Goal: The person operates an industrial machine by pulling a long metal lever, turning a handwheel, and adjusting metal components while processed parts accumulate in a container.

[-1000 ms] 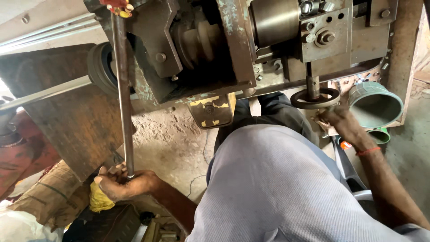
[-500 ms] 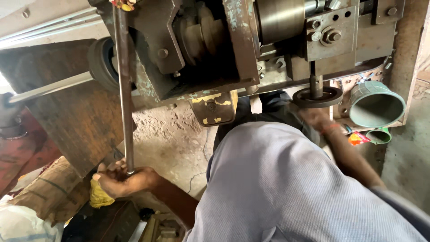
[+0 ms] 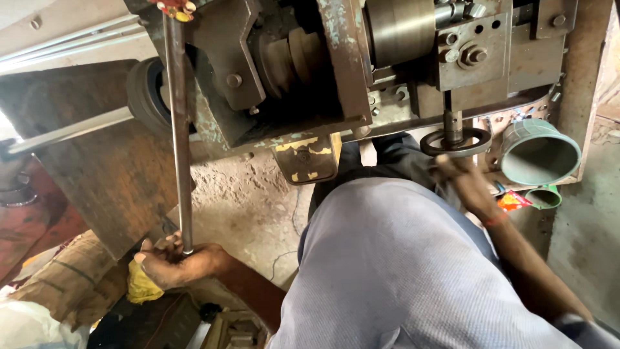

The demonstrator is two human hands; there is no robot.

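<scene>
Dusty concrete floor [image 3: 252,200] under rusty machine [image 3: 310,71]; left hand [image 3: 171,262] clenched round steel rod [image 3: 179,129], right hand [image 3: 462,181] blurred, grip unclear.

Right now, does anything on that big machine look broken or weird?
Nothing looks broken. The machine is worn: its yellow plate has chipped paint. The left hand grips the long rod, and the right hand is at the small wheel.

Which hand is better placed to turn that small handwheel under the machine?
Right. The right hand is just below the handwheel, nearly touching it, while the left hand is far off, wrapped around the bottom of the long rod.
</scene>
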